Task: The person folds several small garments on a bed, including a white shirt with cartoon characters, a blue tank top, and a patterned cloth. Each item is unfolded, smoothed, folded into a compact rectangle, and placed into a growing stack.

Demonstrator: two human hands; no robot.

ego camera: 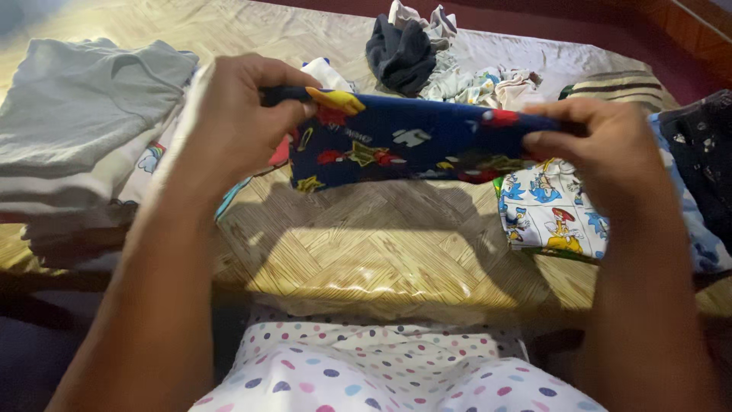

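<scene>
A dark blue cloth with red and yellow cartoon prints (412, 145) is stretched flat in the air between both hands, above a bed with a tan woven-pattern cover (366, 252). My left hand (236, 114) pinches its left end. My right hand (602, 145) grips its right end. Under the right hand lies a folded white garment with cartoon prints (549, 217).
A stack of folded grey and white clothes (84, 130) sits at the left. A loose heap with a dark navy item (400, 53) and pale printed pieces (480, 84) lies at the back. Dark clothing (701, 152) is at the right edge. A polka-dot fabric (381, 374) covers my lap.
</scene>
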